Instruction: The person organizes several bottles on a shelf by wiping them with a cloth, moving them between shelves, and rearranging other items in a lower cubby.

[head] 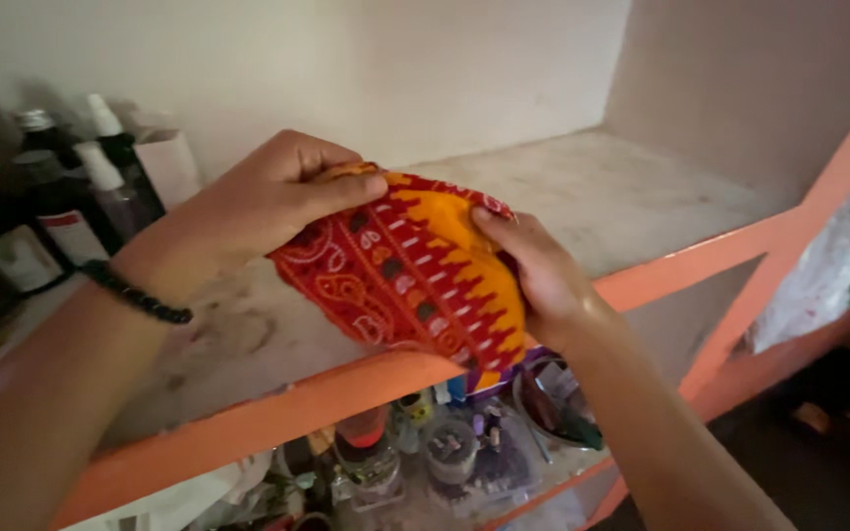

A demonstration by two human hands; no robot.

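Hands, left [258, 202] and right [533, 270], each grip holding red-orange patterned cloth [410, 270]; white-labelled bottles [71, 211] left

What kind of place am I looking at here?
Probably a household storage alcove. Both hands, left hand and right hand, hold a red and yellow patterned cloth over a stone shelf edged in orange, with bottles at its left and jars crowded below.

Bunched red-and-orange patterned cloth [415, 270], held aloft
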